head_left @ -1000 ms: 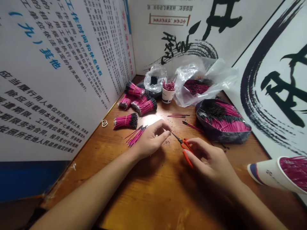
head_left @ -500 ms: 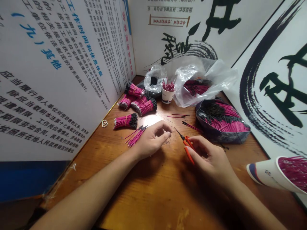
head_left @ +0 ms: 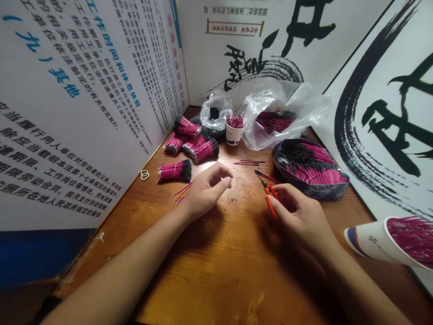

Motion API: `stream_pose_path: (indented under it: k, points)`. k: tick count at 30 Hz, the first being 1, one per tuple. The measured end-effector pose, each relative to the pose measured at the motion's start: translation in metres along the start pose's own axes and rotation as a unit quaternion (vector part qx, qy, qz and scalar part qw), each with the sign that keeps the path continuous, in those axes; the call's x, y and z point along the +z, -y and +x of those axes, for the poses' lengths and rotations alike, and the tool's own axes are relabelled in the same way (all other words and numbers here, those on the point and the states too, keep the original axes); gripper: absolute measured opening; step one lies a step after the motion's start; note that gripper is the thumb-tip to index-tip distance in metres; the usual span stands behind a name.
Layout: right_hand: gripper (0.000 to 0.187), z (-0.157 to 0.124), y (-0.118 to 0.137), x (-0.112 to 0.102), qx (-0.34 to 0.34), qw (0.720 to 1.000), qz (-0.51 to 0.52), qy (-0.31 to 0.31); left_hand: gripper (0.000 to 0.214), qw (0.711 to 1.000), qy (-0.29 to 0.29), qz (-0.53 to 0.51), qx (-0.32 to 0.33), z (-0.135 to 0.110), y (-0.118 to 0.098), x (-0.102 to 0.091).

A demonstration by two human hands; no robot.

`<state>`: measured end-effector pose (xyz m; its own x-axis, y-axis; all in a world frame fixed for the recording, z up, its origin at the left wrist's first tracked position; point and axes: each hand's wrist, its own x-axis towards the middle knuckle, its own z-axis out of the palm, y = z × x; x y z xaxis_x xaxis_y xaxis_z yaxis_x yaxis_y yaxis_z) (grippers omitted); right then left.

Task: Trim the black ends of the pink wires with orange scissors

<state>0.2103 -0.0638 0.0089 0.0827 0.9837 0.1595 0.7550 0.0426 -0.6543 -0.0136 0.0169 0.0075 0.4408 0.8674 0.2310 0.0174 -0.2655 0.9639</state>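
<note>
My right hand (head_left: 299,214) is wrapped round a pair of orange-handled cutters (head_left: 272,204), their thin dark tips aimed up and to the left. Across a gap to the left, my left hand (head_left: 207,193) is curled, thumb against forefinger; anything pinched there is too small to make out. Beneath and beside this hand lie loose pink wires (head_left: 181,192), partly hidden by it. Small dark bits (head_left: 233,200) are scattered on the wood between the hands. A few dark-tipped wires (head_left: 249,163) lie just beyond them.
Banded wire bundles (head_left: 174,171) lie at the left, near white rubber bands (head_left: 145,174). Behind stand a paper cup of wires (head_left: 234,134) and a clear plastic bag (head_left: 253,135). A dark bag (head_left: 313,189) full of wires and a tilted cup (head_left: 367,239) are at right. Printed panels (head_left: 216,67) enclose the table.
My hands have drawn apart: the left has shifted left and slightly up, while the right has moved the cutters to the right. The whole view has shifted slightly.
</note>
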Motion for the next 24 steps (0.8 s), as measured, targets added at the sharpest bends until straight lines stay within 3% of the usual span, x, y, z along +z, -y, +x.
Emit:
stream_pose_path:
  k: [2,5,8,11,18,24]
  points:
    - [0.024,0.007,-0.010,-0.004,0.022,0.999,-0.026,-0.030,0.012,0.999,-0.029,0.032,0.001,0.002,-0.001,-0.008]
    - [0.024,0.015,-0.025,-0.006,0.058,0.992,-0.101,-0.043,0.018,0.975,-0.087,0.205,0.006,0.005,0.000,-0.020]
    - [0.026,0.018,-0.032,-0.004,0.071,0.982,-0.170,-0.037,0.016,0.924,-0.072,0.375,-0.025,0.007,0.001,-0.026]
    - [0.026,0.018,-0.030,0.001,0.071,0.969,-0.236,-0.034,0.015,0.882,-0.050,0.464,-0.068,0.007,0.001,-0.026]
    - [0.022,0.018,-0.025,0.005,0.078,0.953,-0.294,-0.012,0.014,0.827,-0.010,0.546,-0.132,0.005,0.003,-0.026]
    - [0.022,0.018,-0.026,0.006,0.073,0.957,-0.279,-0.025,0.014,0.838,-0.025,0.531,-0.122,0.005,-0.002,-0.023]
